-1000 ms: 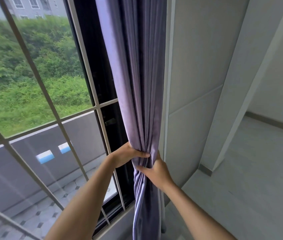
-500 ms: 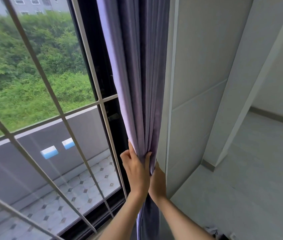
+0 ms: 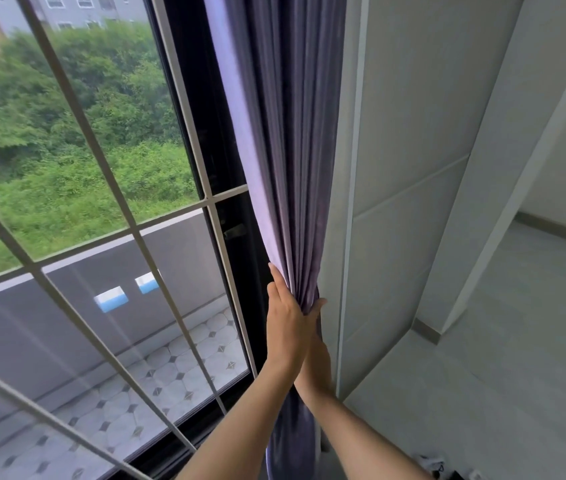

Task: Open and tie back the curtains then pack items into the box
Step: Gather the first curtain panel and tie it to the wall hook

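A purple curtain [image 3: 285, 140] hangs gathered in folds between the window and the wall. My left hand [image 3: 286, 327] lies against the bundle at waist height, fingers pointing up along its left side and thumb hooked round its right side. My right hand [image 3: 316, 362] sits just behind and below the left, pressed to the same bundle, its fingers hidden by the left hand. Below the hands the curtain's tail [image 3: 290, 438] hangs down between my forearms. No box or tie-back shows.
A large window [image 3: 108, 209] with pale diagonal bars and a black frame [image 3: 205, 133] fills the left. A grey panelled wall [image 3: 406, 150] stands right of the curtain, with pale floor [image 3: 499, 358] beyond. Small dark items [image 3: 444, 467] lie at the bottom right.
My left hand has turned from gripping the bundle sideways to lying upright along it. Both hands have closed together on the curtain, and the view has shifted slightly.
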